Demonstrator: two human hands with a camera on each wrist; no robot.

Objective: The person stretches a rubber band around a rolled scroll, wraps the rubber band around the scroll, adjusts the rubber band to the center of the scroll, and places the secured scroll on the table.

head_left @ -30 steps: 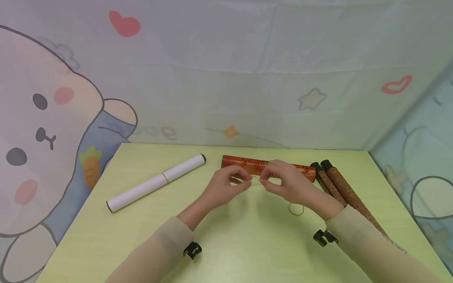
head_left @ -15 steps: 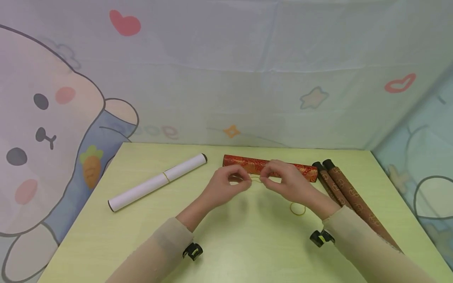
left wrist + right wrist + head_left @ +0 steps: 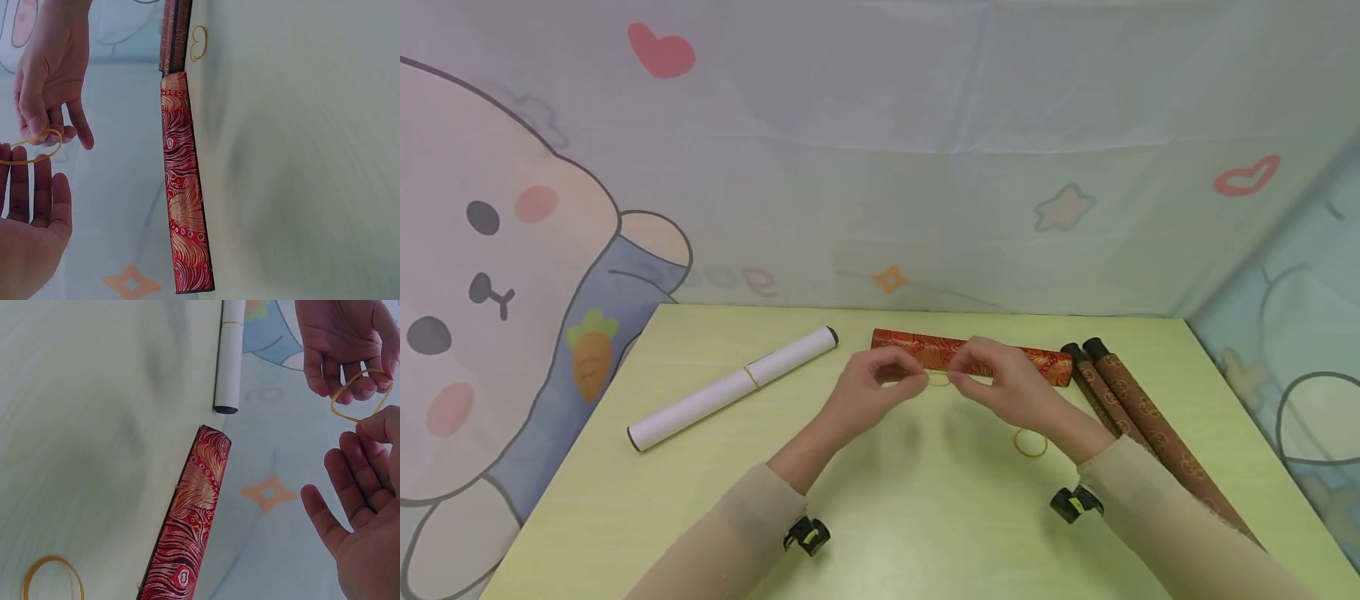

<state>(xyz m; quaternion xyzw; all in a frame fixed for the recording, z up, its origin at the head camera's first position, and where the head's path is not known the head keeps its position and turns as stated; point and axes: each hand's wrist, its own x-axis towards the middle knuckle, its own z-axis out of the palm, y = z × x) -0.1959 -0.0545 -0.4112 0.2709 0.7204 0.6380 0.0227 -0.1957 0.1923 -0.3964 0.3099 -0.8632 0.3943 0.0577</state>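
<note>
A thin yellow rubber band (image 3: 344,417) spans the gap between the two hands, held as a loop above the table. My left hand (image 3: 880,390) pinches one side of it between thumb and fingers. The opposite side is pinched by my right hand (image 3: 1011,390), its other fingers spread in the right wrist view. Just beyond both hands lies a red and gold patterned tube (image 3: 910,343), its middle partly covered by the right hand in the head view. A second rubber band (image 3: 1031,456) lies on the table below the right wrist.
A white roll (image 3: 707,403) with a band round its middle lies at the left. Brown patterned tubes (image 3: 1157,425) with black ends lie at the right, partly under the right forearm. A printed curtain (image 3: 865,192) hangs behind the table (image 3: 880,533).
The rubber band between my hands has shifted from a twisted, uneven strand into a small loop. My hands have barely moved, and the tubes and roll lie as before.
</note>
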